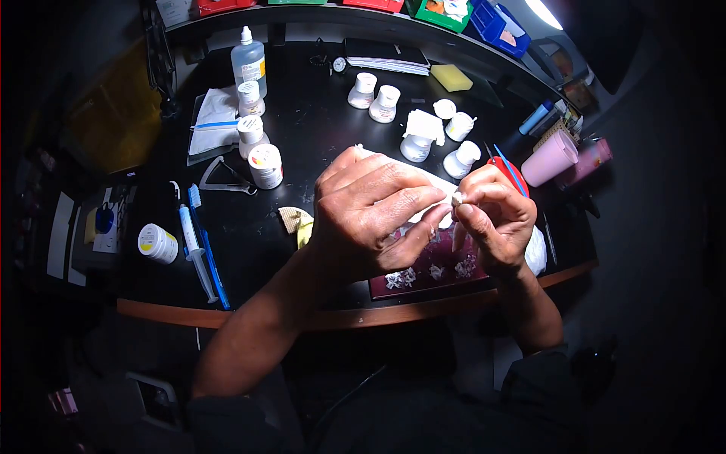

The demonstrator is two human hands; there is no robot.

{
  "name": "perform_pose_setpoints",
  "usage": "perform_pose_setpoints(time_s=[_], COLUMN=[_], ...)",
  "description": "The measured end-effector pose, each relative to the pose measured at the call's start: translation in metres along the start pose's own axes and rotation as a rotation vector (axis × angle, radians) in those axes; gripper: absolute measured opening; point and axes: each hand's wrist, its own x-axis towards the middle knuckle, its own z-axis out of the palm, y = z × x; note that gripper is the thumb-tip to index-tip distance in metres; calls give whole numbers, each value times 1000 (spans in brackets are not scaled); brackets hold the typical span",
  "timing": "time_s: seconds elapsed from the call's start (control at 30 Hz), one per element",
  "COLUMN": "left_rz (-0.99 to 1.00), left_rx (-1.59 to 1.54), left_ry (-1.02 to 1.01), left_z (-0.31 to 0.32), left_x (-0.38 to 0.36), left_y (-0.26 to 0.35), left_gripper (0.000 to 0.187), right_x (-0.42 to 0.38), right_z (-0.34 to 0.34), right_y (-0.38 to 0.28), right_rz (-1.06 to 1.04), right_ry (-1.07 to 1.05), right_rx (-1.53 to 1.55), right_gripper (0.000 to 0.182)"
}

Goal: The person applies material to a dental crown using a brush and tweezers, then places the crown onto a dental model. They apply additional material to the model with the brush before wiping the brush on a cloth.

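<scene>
The left hand (370, 216) and the right hand (495, 216) meet above the near edge of the black worktable (302, 129), fingertips drawn together around a small white piece (457, 198). The right hand pinches this piece between thumb and forefinger; the left hand's fingers are curled, thumb and forefinger closing in on the same spot, though whether they actually touch the piece cannot be told. The piece is tiny, pale and rounded, mostly hidden by the fingers, so its shape is unclear.

Taking the dark red tray (431, 268) under the hands as landmark: it lies at the table's near edge and bears several small whitish bits. Just left of it is a yellowish scrap (296, 221). Farther left lie a blue toothbrush (206, 246), a white syringe (193, 253) and a jar on its side with a yellow-marked lid (157, 244). Beyond the tray stand white jars (417, 144), and up-left a jar with a red-and-yellow label (265, 165), two stacked jars (249, 113) and a clear bottle (248, 64) with a label showing a yellow patch. Right of the tray are a pink cup (550, 157) and a red-handled tool (508, 170). A yellow sponge (451, 77) and a black notebook (387, 55) lie far beyond. No writing on any label can be read.
</scene>
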Motion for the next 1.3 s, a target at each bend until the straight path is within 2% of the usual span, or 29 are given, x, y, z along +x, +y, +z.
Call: perform_pose_setpoints(time_s=[0.23, 0.67, 0.87, 1.2, 1.3], left_rz=[12, 13, 20, 7, -34], left_rx=[10, 23, 16, 1, -4], left_ry=[-13, -38, -25, -16, -5], left_z=[-2, -3, -3, -2, -1], left_x=[1, 1, 1, 1, 0], left_y=[2, 2, 1, 0, 3], left_gripper=[25, 27, 27, 23, 17], right_x=[3, 7, 8, 7, 7], right_z=[2, 2, 3, 5, 4], right_y=[-4, 0, 0, -6, -1], right_rz=[71, -5, 28, 215, 168], right_ry=[-28, -71, -80, -42, -61], right_rx=[31, 18, 78, 183, 135], right_gripper=[13, 13, 12, 11, 11])
